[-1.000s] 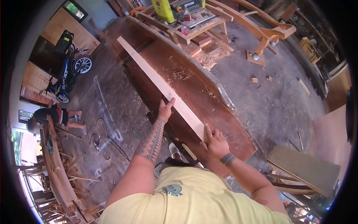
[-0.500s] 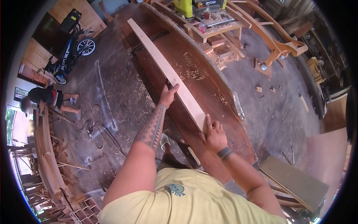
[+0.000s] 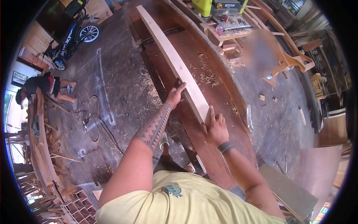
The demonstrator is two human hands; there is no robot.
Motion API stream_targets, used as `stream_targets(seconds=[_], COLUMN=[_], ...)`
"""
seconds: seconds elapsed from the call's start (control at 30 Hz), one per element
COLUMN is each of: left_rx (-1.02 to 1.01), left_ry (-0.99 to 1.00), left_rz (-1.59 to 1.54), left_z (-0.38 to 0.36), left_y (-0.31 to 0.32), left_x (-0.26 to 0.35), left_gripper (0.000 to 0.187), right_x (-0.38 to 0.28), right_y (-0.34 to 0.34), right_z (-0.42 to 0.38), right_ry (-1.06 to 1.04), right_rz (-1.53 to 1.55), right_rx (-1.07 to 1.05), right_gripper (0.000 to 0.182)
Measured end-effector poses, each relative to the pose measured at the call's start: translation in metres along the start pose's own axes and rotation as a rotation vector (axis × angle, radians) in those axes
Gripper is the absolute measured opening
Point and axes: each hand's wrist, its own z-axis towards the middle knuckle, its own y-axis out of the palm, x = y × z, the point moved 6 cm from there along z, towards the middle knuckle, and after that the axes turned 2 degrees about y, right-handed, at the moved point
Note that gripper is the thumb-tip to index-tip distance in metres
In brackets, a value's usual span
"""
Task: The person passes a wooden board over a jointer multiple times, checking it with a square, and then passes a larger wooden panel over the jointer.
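A long, pale wooden plank stretches away from me above a reddish-brown wooden workbench. Partway along its left edge, my left hand grips it, thumb laid against the upper face and the other fingers mostly hidden beneath. My right hand is closed around the near end, with its index finger pointing forward along the right edge. Curly wood shavings lie on the brown surface to the right of the plank.
Behind the bench stands a green planer by a shaving-covered table. A small motorcycle is parked at the far left, and a person bends over timber there. A cable loops on the floor; a flat panel lies at right.
The view has shifted a little, so the plank and both hands sit slightly farther right. My grip on the plank stays the same. The person at left is bent lower.
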Motion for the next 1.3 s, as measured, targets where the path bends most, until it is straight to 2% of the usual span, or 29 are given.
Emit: stream_targets(seconds=[0.1,0.23,0.6,0.63,0.73,0.77,0.83,0.9,1.0,1.03,1.13,1.3], left_rx=[-0.033,-0.067,-0.037,-0.108,-0.065,-0.088,-0.108,-0.140,-0.044,-0.003,-0.072,-0.155], left_ry=[0.007,0.026,0.031,0.010,0.001,0.033,0.287,0.434,0.699,0.879,0.955,0.957], left_rz=[0.001,0.026,-0.007,-0.008,-0.011,-0.054,0.178,0.145,0.881,1.011,1.191,1.384], left_z=[0.000,0.026,0.074,0.082,0.088,0.084,0.135,0.113,0.071,0.077,0.090,0.114], left_y=[0.003,-0.011,-0.031,-0.035,-0.043,-0.044,-0.075,-0.076,-0.080,-0.085,-0.098,-0.115], left_x=[0.007,0.019,0.062,0.061,0.060,0.061,0.007,0.034,0.077,0.071,0.064,0.068], left_gripper=[0.101,0.101,0.110,0.112,0.109,0.099,0.087,0.059,0.045,0.039,0.037,0.048], right_x=[-0.011,-0.019,-0.046,-0.049,-0.056,-0.060,-0.066,-0.072,-0.078,-0.081,-0.086,-0.095], right_y=[0.002,0.007,0.013,0.014,0.017,0.017,0.018,0.019,0.022,0.021,0.022,0.027], right_z=[0.019,0.046,0.120,0.127,0.149,0.157,0.173,0.188,0.213,0.221,0.244,0.281], right_ry=[-0.007,0.006,0.029,0.024,0.019,0.023,0.023,0.020,0.034,0.037,0.041,0.014], right_rz=[-0.008,0.014,0.022,0.021,0.024,0.029,0.025,0.009,0.021,0.008,0.033,-0.011], right_rx=[0.020,0.012,0.016,0.022,0.038,0.040,0.048,0.060,0.055,0.045,0.036,0.083], right_gripper=[0.089,0.089,0.093,0.093,0.094,0.094,0.094,0.094,0.094,0.093,0.092,0.092])
